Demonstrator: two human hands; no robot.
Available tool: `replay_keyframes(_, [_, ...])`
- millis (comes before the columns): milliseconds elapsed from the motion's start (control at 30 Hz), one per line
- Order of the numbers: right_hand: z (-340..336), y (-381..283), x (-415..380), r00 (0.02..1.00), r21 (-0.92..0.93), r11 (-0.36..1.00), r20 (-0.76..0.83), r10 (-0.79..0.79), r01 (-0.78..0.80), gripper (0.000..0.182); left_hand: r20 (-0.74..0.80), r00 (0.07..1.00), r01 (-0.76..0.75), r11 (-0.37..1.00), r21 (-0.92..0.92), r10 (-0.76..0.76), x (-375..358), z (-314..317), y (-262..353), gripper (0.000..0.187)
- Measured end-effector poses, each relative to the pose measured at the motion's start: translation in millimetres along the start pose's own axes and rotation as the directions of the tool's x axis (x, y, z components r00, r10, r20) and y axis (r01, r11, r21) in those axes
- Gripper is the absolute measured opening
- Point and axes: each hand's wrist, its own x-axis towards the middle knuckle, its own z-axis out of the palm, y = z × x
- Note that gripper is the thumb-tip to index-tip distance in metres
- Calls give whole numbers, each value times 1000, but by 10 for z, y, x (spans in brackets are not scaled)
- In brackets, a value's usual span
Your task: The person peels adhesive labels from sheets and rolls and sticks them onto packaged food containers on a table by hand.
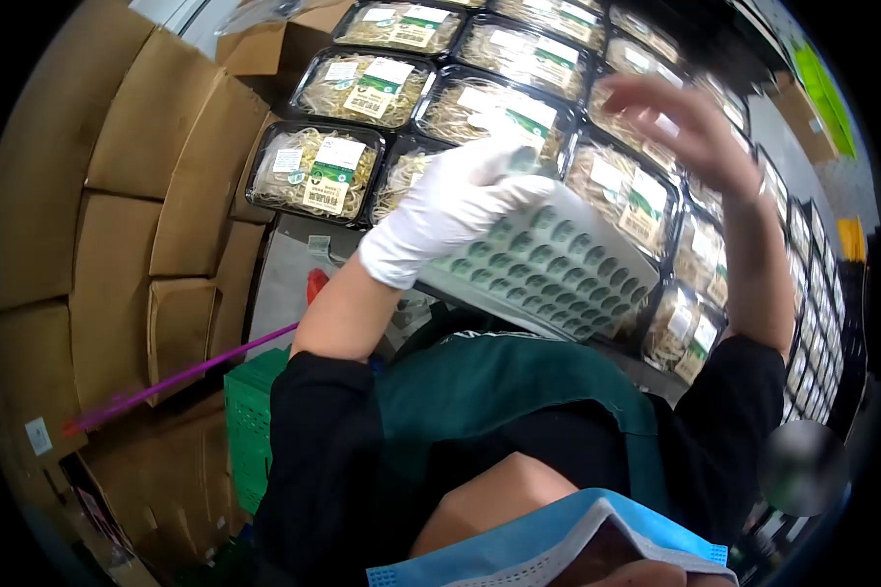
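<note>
My left hand (450, 205), in a white glove, is closed on the near-left end of a sticker sheet (568, 264). Rows of round green stickers cover the sheet, and its gripped end curls up near the fingers. My bare right hand (680, 127) is raised over the packs to the right, blurred by motion. Its fingers look apart and loosely bent, with nothing visible in them. Under both hands lie black trays of bean sprouts under clear film, such as one pack (318, 171) at the left and another pack (621, 191) beyond the sheet. White and green labels mark them.
Stacked cardboard boxes (118, 196) line the left side. A green plastic crate (250, 421) stands low at the left, near a purple strip (186, 372). More packed trays (817, 303) run along the right. An open carton (274, 49) sits at the back left.
</note>
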Motion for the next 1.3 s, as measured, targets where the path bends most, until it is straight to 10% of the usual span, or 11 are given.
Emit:
replay_keyframes(67, [399,-423,-257,989,-129,985,-74,-129,119,31,78,989,-66,851,-521,124,9,292,-5,33])
replay_keyframes(167, [749,-629,-474,905,-592,805,-316,-284,46,21,195,968,-55,895,-443,157,-51,477,-144,37])
replay_keyframes(300, [966,-814,-787,898,-610,780,-410,-159,-140,17,335,936,-8,957,-290,109,-199,512,-72,43])
replay_keyframes(400, [1140,-787,-1043,881,-597,779,-454,-132,-191,16,477,847,49,860,-507,233,-236,671,-222,54])
replay_keyframes(533, [1404,-787,-1351,857,-646,708,-502,-112,-286,17,542,834,356,850,-389,-101,-346,825,-163,53])
replay_keyframes(667, [1506,-736,-1681,834,-438,879,-544,-92,-188,13,537,833,274,943,-189,-134,-439,977,-399,28])
replay_keyframes(800, [1269,-400,-2447,483,465,844,-693,536,-269,14,499,863,181,969,-167,-76,-585,1166,-299,15])
replay_keyframes(867, [1213,-85,-2762,396,502,787,-682,615,-358,23,328,940,182,953,-242,-96,-660,1201,-463,14])
replay_keyframes(1067, [1326,410,-2991,709,-400,737,-690,150,-545,40,58,979,200,855,-478,-197,-902,1589,-539,13])
replay_keyframes(1167, [1017,474,-3148,651,-461,519,-709,272,-719,65,160,982,182,737,-650,-101,-1040,1958,-321,41])
replay_keyframes(1300, [494,1028,-3063,680,-71,816,-596,426,-574,38,246,931,364,722,-589,-269,-1322,2292,-171,50])
